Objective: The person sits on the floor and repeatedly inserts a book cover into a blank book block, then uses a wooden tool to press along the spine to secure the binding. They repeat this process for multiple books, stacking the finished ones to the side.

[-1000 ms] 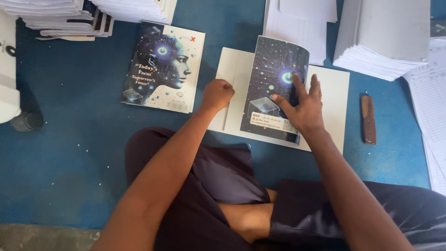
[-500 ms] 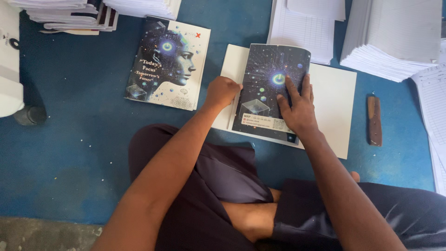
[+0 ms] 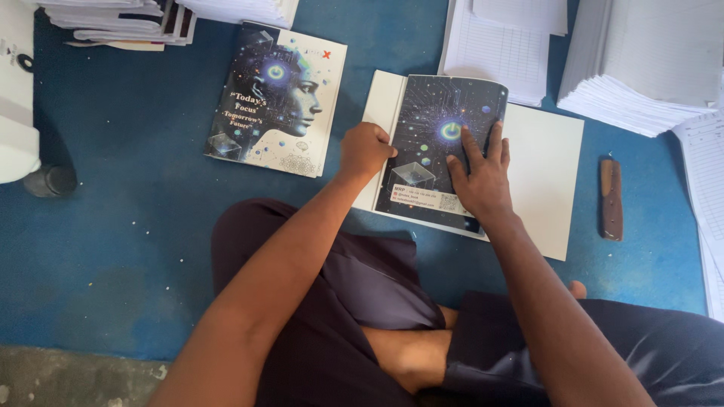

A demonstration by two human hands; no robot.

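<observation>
The left hand (image 3: pixel 366 149) is curled into a loose fist, its knuckles pressing on the left edge of the dark cover (image 3: pixel 445 136) where that cover meets the white sheet (image 3: pixel 543 181) under it. The right hand (image 3: pixel 480 179) lies flat with the fingers spread slightly, palm down on the lower right part of the same cover; neither hand grips anything. The cover lies on the blue floor (image 3: pixel 113 241) directly ahead of the person's crossed legs, between the two hands and atop the wider white sheet. It is dark and glossy, printed with a glowing round spot, fine light lines, small dots and a pale cube; its top edge bows upward. A second booklet (image 3: pixel 277 98) with a face design lies to the left, apart from the hands. A brown wooden tool (image 3: pixel 611 197) lies to the right beside the sheet.
</observation>
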